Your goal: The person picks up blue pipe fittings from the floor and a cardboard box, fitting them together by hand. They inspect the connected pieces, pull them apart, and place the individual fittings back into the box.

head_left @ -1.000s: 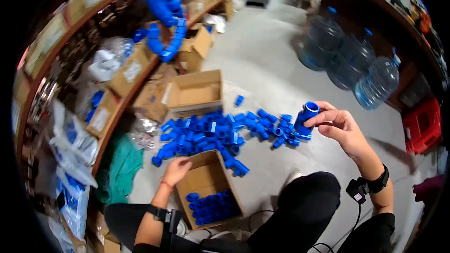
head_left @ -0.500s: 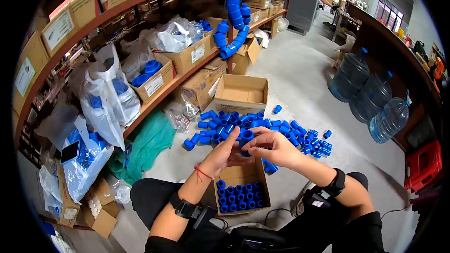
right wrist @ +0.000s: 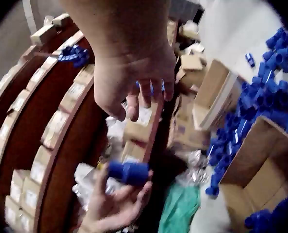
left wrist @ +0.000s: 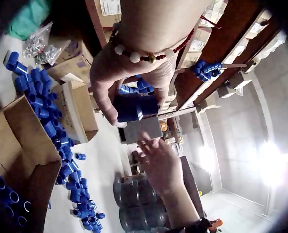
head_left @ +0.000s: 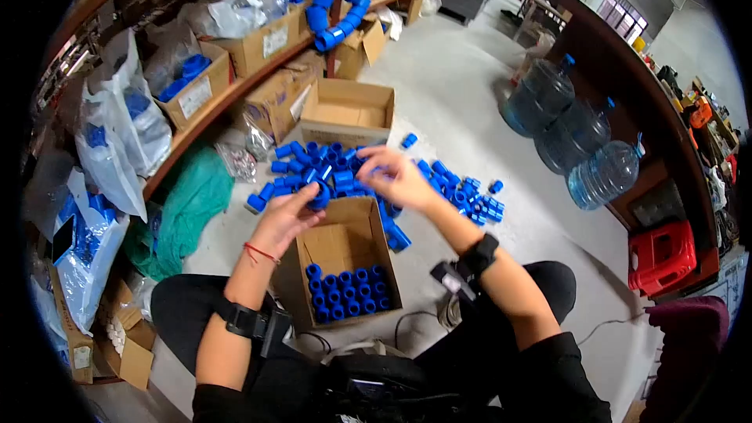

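The left hand (head_left: 283,223) holds one blue pipe fitting (head_left: 319,197) between thumb and fingers, above the back left edge of an open cardboard box (head_left: 345,239). In the left wrist view the fitting (left wrist: 135,107) lies across the grip of that hand (left wrist: 129,73). Free of any fitting, the right hand (head_left: 398,180) hovers to the right of it with loosely bent fingers, over the loose pile. Blue fittings (head_left: 347,295) stand upright in rows in the near part of the box.
Loose blue fittings (head_left: 462,196) lie on the floor behind and right of the box. Behind them stands another open carton (head_left: 348,121). Shelves with cartons and bags line the left. Water bottles (head_left: 572,137) and a red stool (head_left: 662,257) stand right.
The right hand has come from the far right to the left hand, then moved off the fitting, which stays in the left hand. The head view has shifted.
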`<state>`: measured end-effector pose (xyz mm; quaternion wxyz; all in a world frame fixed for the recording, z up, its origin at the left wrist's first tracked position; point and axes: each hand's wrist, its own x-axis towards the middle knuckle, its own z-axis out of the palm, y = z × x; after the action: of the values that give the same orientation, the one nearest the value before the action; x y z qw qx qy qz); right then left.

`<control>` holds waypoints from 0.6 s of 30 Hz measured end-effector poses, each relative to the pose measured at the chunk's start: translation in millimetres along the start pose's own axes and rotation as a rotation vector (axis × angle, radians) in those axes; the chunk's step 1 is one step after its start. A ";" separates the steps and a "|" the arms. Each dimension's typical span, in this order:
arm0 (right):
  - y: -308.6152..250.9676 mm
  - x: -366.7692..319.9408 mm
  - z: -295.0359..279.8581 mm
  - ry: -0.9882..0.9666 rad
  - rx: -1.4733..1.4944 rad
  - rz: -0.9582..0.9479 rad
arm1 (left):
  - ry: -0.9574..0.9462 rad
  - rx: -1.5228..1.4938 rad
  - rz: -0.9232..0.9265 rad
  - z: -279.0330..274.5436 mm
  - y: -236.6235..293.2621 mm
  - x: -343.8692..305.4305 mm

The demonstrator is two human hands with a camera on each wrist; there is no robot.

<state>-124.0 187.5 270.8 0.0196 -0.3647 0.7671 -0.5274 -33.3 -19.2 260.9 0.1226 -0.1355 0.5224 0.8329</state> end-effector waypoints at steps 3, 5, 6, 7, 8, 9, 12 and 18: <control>52.3 -12.2 -43.6 0.136 0.073 0.589 | 0.031 0.073 -0.038 -2.3 3.0 -5.9; 97.3 -41.5 -64.0 0.105 -0.214 0.695 | 0.023 0.081 -0.043 -2.7 1.4 -7.0; 136.8 -64.7 -70.8 0.120 -0.293 0.547 | 0.013 0.085 -0.045 -0.1 2.0 -8.9; 173.1 -91.0 -73.2 0.134 -0.368 0.397 | 0.003 0.090 -0.046 2.4 3.1 -10.9; 191.3 -113.0 -73.3 0.094 -0.475 0.525 | -0.011 0.097 -0.046 3.6 2.9 -11.0; 207.4 -133.7 -72.2 0.053 -0.583 0.652 | -0.025 0.104 -0.044 4.6 2.2 -10.5; 229.4 -174.4 -64.5 -0.296 -0.734 0.953 | -0.029 0.120 -0.064 12.1 2.7 -11.3; 241.8 -194.3 -45.6 -0.223 -0.728 1.148 | -0.040 0.107 -0.134 30.4 1.1 -4.3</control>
<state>-130.6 379.5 23.0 0.2510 0.0642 0.9605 -0.1013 -32.7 7.6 276.1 0.1954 -0.1469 0.5535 0.7962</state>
